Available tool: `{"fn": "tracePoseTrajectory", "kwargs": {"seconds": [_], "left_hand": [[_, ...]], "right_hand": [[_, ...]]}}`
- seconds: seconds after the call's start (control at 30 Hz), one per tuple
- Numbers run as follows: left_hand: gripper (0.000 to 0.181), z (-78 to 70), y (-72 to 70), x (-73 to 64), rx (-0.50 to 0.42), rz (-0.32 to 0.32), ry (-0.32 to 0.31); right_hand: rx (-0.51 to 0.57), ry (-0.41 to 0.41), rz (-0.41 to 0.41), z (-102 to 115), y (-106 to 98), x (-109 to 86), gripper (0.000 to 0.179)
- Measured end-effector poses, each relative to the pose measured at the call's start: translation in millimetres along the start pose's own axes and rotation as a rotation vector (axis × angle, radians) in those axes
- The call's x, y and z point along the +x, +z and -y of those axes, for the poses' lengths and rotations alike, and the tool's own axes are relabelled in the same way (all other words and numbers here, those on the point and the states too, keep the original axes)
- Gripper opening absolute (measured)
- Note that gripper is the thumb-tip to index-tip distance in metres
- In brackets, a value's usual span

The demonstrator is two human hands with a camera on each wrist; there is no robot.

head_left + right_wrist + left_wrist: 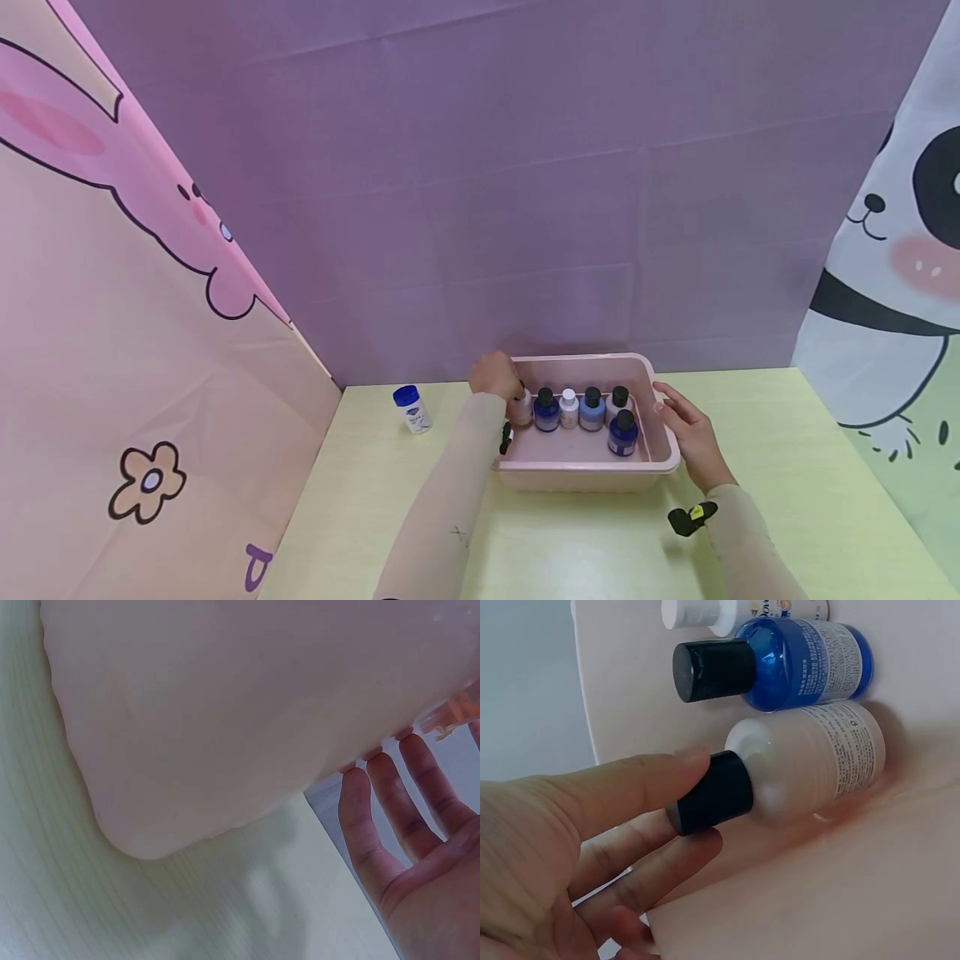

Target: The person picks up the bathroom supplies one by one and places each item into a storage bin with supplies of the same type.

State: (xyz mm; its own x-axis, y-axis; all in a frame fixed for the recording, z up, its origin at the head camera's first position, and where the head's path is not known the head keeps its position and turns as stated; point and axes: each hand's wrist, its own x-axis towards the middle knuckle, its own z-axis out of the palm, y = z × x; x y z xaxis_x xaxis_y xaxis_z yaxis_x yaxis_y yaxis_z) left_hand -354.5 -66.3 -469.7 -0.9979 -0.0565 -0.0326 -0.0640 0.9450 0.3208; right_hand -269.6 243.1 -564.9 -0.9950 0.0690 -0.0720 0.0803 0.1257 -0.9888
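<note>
Inside the left end of the pink plastic bin (577, 481), my left hand (495, 374) pinches the black cap of a pale pink bottle (802, 765) between thumb and fingers. That bottle stands against the bin's wall. Next to it are a dark blue bottle (546, 414), a small white-capped bottle (568, 412) and a light blue bottle (592, 413). Farther right are a pale black-capped bottle (617, 406) and another dark blue bottle (622, 437). My right hand (693, 442) touches the bin's right side near the rim, its fingers mostly straight in the right wrist view.
A white bottle with a blue cap (412, 410) stands on the pale yellow table (570, 550), left of the bin. A purple cloth wall (487, 208) rises behind the table's back edge. Printed panels with a rabbit (165, 200) and a panda (885, 350) flank the sides.
</note>
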Motion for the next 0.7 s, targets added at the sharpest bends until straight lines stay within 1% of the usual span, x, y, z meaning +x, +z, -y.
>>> {"fn": "tracePoseTrajectory", "kwargs": {"seconds": [0.1, 0.27, 0.33, 0.53, 0.7], "left_hand": [[0.021, -2.1, 1.0, -0.6, 0.031, -0.008, -0.009], [0.036, -5.4, 3.8, 0.6, 0.065, -0.018, -0.038], [0.040, -6.9, 4.6, 0.2, 0.084, -0.022, -0.048], [0.043, -9.5, 8.0, -1.4, 0.141, -0.029, -0.068], [0.047, -10.2, 11.3, -1.4, 0.184, -0.021, -0.070]], "right_hand": [[0.002, -0.002, 0.000, -0.4, -0.1, 0.1, 0.058], [0.016, -0.013, -0.006, 1.1, -0.8, -1.1, 0.057], [0.019, -0.011, -0.009, 2.3, -0.8, -2.0, 0.057], [0.007, 0.009, -0.010, 4.0, 0.7, -3.4, 0.058], [0.019, 0.000, -0.027, 4.1, 1.5, -3.9, 0.057]]}}
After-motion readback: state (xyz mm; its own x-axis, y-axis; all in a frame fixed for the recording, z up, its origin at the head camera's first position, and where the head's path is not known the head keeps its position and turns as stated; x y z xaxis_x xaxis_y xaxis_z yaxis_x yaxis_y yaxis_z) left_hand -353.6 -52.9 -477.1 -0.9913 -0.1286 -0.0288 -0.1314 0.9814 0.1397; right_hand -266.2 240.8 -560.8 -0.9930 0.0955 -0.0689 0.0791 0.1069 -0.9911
